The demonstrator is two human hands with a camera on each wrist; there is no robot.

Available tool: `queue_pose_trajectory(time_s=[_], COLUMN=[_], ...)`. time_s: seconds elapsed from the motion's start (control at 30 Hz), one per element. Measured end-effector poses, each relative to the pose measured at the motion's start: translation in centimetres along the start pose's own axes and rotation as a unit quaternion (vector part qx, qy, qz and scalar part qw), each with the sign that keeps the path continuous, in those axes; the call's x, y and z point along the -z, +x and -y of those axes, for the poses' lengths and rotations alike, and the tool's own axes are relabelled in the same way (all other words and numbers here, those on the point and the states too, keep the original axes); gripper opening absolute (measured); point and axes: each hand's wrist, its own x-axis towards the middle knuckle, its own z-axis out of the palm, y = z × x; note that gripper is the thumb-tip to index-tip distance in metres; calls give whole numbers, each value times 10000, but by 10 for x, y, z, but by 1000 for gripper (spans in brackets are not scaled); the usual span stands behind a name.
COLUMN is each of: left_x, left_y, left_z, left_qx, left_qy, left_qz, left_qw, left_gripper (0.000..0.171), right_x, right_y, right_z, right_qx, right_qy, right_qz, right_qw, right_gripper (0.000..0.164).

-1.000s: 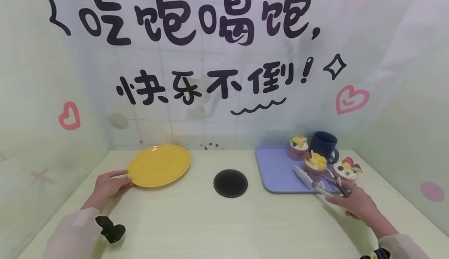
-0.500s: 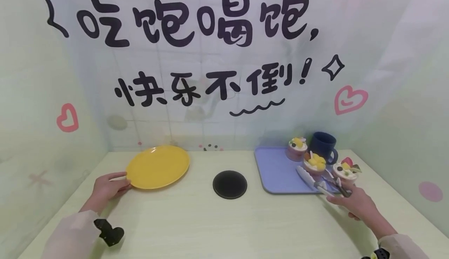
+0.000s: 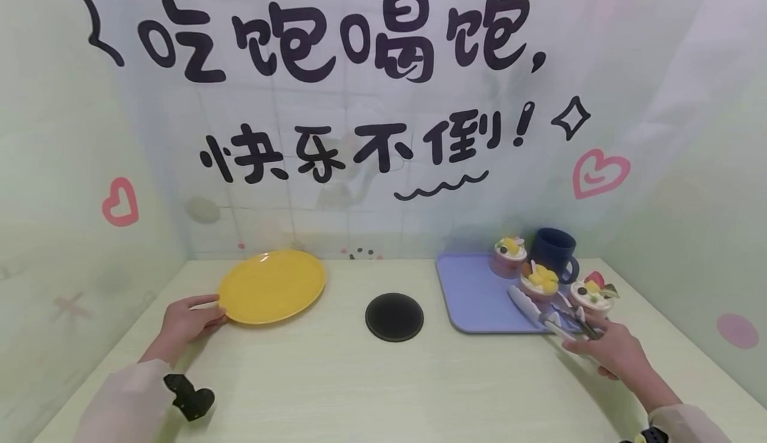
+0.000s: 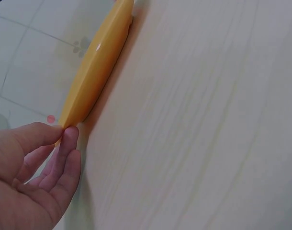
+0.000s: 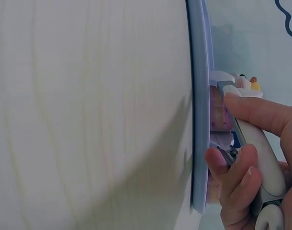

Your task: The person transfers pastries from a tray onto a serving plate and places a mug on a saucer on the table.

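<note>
At the left of the head view, my left hand (image 3: 190,320) pinches the near-left rim of a round yellow plate (image 3: 272,288). The left wrist view shows thumb and fingers at that rim, with the plate (image 4: 95,62) seen edge-on. On the right, my right hand (image 3: 617,351) grips a pair of tongs (image 3: 527,307) with white-and-grey handles. The tongs' spread arms reach over the tray to either side of a dessert cup (image 3: 540,282) topped with yellow fruit. In the right wrist view, my thumb lies along one tong handle (image 5: 264,158) and fingers curl at the other.
A blue-violet tray (image 3: 470,296) holds the cups; another dessert cup (image 3: 509,256) stands behind, and a third dessert cup (image 3: 592,295) is close by my right hand. A dark blue mug (image 3: 552,250) sits at the back. A round black coaster (image 3: 394,317) lies mid-table.
The tongs' left arm has moved slightly right, nearer the yellow-topped cup, so the arms stand a little closer together. My left hand keeps its hold on the plate.
</note>
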Motion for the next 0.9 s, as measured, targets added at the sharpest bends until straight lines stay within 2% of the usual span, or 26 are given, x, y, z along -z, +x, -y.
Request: queue_pose_trajectory(time_s=[0.47,0.73,0.9], left_x=[-3,-2,0], left_y=[-5,2,6], left_z=[2,4,5], left_qx=[10,32,-29], left_qy=[-99,-10,-4], left_qz=[-108,-100,-60], left_qw=[9999,9999,10000], left_gripper=[58,59,59], right_x=[1,2,3], right_y=[-1,-3,-3], right_z=[-1,0,2], right_qx=[-20,84,0], right_qy=[36,-78,-92], right_qz=[-219,-237,-122], right_qw=[9998,9997,9999], right_gripper=[103,100,104])
